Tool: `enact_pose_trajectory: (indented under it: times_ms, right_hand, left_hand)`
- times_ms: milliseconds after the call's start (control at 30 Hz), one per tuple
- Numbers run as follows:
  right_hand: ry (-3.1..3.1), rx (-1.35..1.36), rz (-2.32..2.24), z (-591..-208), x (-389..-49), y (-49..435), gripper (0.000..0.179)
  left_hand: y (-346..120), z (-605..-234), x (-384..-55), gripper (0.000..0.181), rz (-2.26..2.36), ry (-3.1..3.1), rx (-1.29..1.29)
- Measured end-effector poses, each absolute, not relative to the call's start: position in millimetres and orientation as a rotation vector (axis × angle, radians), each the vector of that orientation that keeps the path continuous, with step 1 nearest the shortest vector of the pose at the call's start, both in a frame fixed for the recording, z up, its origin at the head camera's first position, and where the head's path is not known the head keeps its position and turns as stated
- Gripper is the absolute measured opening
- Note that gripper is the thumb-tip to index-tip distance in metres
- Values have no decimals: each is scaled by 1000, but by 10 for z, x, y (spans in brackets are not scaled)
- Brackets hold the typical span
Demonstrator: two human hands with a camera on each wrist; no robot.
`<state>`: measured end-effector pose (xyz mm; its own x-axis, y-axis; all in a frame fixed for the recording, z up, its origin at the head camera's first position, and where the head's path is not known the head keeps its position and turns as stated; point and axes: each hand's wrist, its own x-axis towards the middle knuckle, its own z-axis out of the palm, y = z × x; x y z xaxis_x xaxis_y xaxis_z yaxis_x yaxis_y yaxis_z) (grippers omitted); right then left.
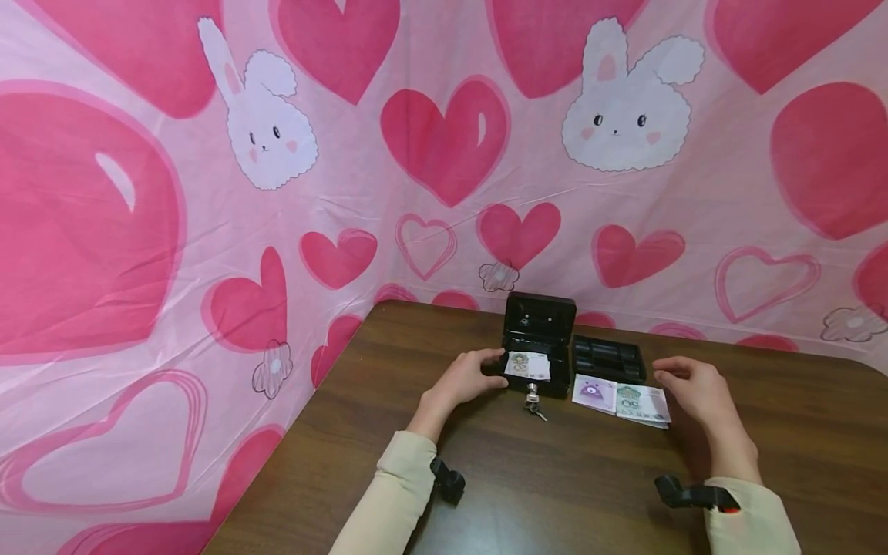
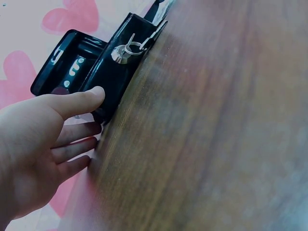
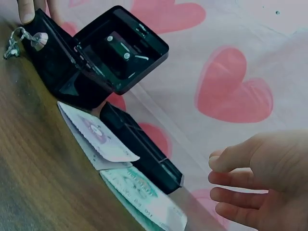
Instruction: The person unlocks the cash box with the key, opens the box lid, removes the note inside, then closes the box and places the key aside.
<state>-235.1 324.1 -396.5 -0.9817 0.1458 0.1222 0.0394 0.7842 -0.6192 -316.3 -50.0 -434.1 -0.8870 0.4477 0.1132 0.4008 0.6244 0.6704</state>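
Note:
A black cash box point(image 1: 537, 385) stands on the table with its lid point(image 1: 540, 317) raised. Several banknotes point(image 1: 529, 365) lie inside it. My left hand point(image 1: 469, 378) holds the box at its left end, thumb point(image 2: 91, 98) on the front face and fingers along the side. Keys on a ring point(image 2: 135, 47) hang from the lock point(image 2: 120, 54). My right hand point(image 1: 696, 390), fingers loosely bent and holding nothing, is apart from the notes and tray, to their right. Nearby lie a purple banknote stack point(image 1: 594, 392) and a green one point(image 1: 640, 403).
Behind the two outer stacks sits a black compartment tray point(image 1: 609, 358), close to the box's right side. The brown wooden table point(image 1: 555, 478) backs onto a pink cloth point(image 1: 444, 185) printed with hearts and rabbits.

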Motion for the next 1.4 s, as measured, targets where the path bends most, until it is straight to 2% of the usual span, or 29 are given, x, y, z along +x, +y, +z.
enact_pose_trajectory:
  times_ms: [667, 1400]
  right_hand:
    - [-2751, 8, 1020, -3812, -2375, 2911, 38]
    - [-2712, 190, 953, -3787, -2453, 2638, 28]
  left_hand:
    - [-493, -4342, -3155, 59, 1122, 2778, 707]
    - [-482, -4335, -3163, 59, 1129, 2782, 726]
